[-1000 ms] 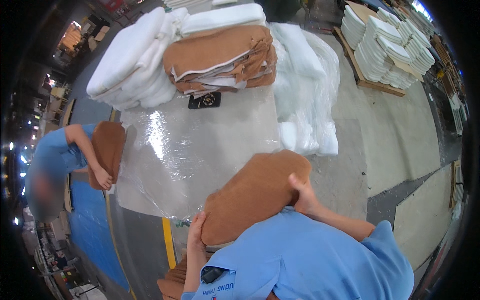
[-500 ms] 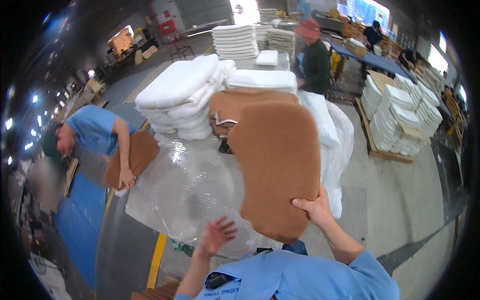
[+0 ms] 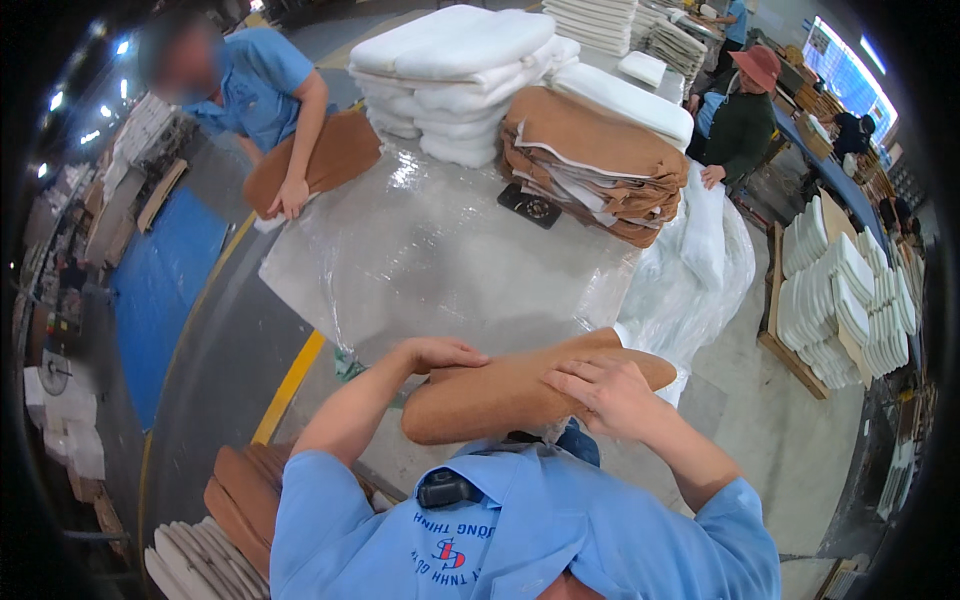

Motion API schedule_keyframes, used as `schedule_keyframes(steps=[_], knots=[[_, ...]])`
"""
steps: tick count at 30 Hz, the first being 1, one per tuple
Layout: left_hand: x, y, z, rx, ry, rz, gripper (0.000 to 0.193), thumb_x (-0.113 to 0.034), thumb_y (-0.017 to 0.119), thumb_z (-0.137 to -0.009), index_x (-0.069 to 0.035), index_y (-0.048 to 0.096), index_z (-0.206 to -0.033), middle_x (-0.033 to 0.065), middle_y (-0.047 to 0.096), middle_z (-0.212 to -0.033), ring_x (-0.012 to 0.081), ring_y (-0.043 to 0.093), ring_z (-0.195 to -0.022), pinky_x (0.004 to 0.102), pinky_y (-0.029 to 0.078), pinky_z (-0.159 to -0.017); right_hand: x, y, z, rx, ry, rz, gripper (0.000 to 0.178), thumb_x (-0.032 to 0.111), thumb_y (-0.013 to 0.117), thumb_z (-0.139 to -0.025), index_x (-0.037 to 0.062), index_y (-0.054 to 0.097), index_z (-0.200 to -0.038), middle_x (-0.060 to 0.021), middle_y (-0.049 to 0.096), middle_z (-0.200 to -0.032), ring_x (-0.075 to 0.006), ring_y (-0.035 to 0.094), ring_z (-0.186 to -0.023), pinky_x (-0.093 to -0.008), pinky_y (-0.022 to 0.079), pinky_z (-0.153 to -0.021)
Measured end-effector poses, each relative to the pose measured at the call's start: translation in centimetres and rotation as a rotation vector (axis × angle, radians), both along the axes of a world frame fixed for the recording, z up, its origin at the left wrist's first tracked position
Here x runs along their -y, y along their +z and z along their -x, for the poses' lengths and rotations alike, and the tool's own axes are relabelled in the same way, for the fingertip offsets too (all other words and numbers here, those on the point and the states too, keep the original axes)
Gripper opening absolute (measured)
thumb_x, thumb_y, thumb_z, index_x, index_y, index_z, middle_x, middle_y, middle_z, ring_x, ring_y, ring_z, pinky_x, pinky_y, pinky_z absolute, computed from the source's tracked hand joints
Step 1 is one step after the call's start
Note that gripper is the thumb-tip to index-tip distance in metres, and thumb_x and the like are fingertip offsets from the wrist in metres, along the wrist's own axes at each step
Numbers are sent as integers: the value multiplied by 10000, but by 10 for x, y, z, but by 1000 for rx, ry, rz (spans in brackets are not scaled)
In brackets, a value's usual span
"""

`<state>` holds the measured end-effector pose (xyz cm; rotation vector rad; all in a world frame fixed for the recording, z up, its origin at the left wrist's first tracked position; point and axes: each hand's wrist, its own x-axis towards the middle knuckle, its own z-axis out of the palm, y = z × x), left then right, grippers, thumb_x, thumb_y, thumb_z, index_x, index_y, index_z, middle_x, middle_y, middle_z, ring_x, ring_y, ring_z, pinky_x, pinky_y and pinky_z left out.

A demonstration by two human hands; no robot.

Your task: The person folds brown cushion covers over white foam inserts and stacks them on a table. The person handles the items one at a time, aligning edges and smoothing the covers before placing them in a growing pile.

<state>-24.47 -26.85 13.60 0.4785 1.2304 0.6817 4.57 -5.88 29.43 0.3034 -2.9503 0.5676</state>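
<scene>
So the brown cushion (image 3: 500, 400) was at about the 5 o'clock edge of the plastic-covered table (image 3: 450, 290), right by the wearer's blue shirt (image 3: 400, 520). Left hand (image 3: 440, 354) sat at its 10 o'clock side, fingers together over the edge; right hand (image 3: 605, 392) lay on top toward 3 o'clock, fingers slightly spread. Thumbs were hidden, so can't tell if either was actually pinching it. From the cushion, a black phone (image 3: 528, 205) lay at 12, just beside a brown fabric stack (image 3: 595, 150), with white padding (image 3: 455, 50) between 11 and 12.
</scene>
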Motion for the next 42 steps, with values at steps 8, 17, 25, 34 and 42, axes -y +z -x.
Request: schedule_keyframes(steps=[8, 17, 25, 34, 42], knots=[[2, -59, -43, -831, -132, -178, 353, -341, 768, -930, -60, 703, -1134, 122, 746, -1047, 222, 698, -999, 380, 549, -834, 18, -51, 10, 175, 176, -4, 617, 158, 786, -780, 138, 638, -1379, -103, 697, -1317, -319, 698, -1130, -428, 572, -974], [-14, -35, -55, -861, 114, -278, 140, -67, 699, -922, -57, 569, -974, 107, 655, -842, 237, 619, -798, 409, 493, -705, -59, -113, 98, 454, -75, 227, 498, 284, 739, -933, 144, 657, -1403, -156, 746, -1215, -329, 729, -1078, -428, 569, -931], [-11, -17, -59, -734, 153, -76, 259, -277, 729, -983, -42, 704, -1089, 98, 758, -987, 207, 683, -855, 397, 540, -796, -72, -145, 137, 1118, -226, 174, 317, 355, 619, -1036, 101, 697, -1208, -86, 692, -828, -209, 688, -656, -400, 525, -587], [-40, -47, -93, -1005, 135, 207, 522, -477, 481, -1089, -33, 751, -1138, 279, 745, -1040, 462, 712, -1019, 528, 547, -887, -35, -194, 111, 942, -829, 690, 325, 333, 538, -1073, 71, 730, -1086, -138, 730, -900, -269, 696, -706, -449, 548, -663], [-48, -54, -112, -1220, 169, 325, 529, -476, 433, -1111, -37, 709, -1012, 277, 735, -904, 497, 712, -896, 593, 547, -805, -27, -228, 98, 575, -769, 490, 319, 339, 555, -1058, 76, 735, -1053, -225, 736, -999, -452, 683, -1009, -547, 526, -883]])
